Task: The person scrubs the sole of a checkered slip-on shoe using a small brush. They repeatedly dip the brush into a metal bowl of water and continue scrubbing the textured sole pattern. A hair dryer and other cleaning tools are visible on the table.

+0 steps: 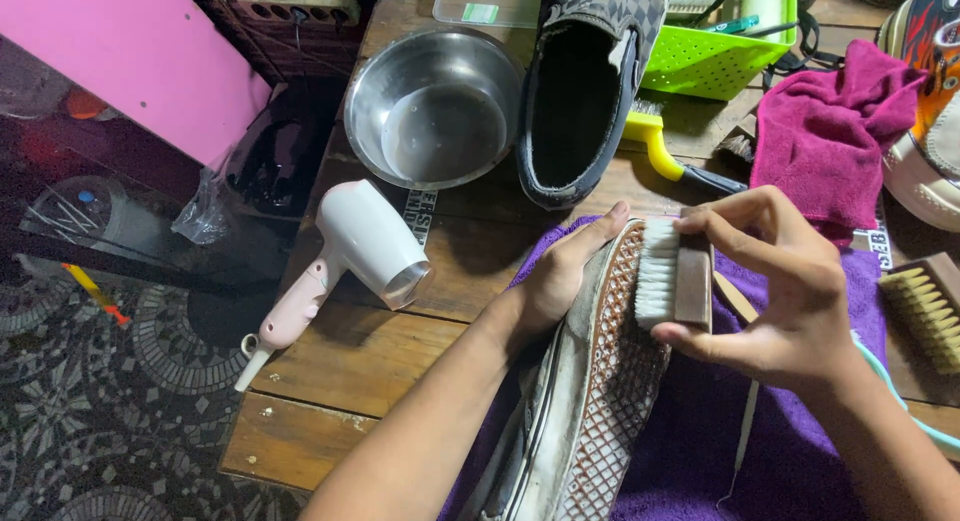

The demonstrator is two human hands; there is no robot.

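I have both hands on the work. My right hand point(775, 291) is closed around a small wooden-backed brush with white bristles point(672, 273), fingers over the top edge and thumb under the lower end, bristles facing left against the sole. My left hand point(560, 276) is wrapped on the far side of a worn sneaker with a brown waffle-patterned rubber sole point(600, 381), thumb running up along the toe edge. The shoe lies sole-up on a purple towel point(700, 431), its long axis running from the toe, just beyond my grip, down toward my body at lower left. The brush sits near the toe end, so the rest of the sole stretches below and toward me from the right-hand grip; the right hand is the nearer one to the bristles, the left only steadies.

Beyond the grip stand a round steel bowl point(435, 106) and a dark slip-on shoe with a checkered upper point(585, 91). To the left lies a white and pink hair dryer point(345, 256). Farther off to the right are a magenta cloth point(830, 131), a lime green plastic basket point(715, 56), and a second pale-bristled brush point(925, 306). A clear flat plastic box bearing a small green label point(488, 1) sits behind the bowl.
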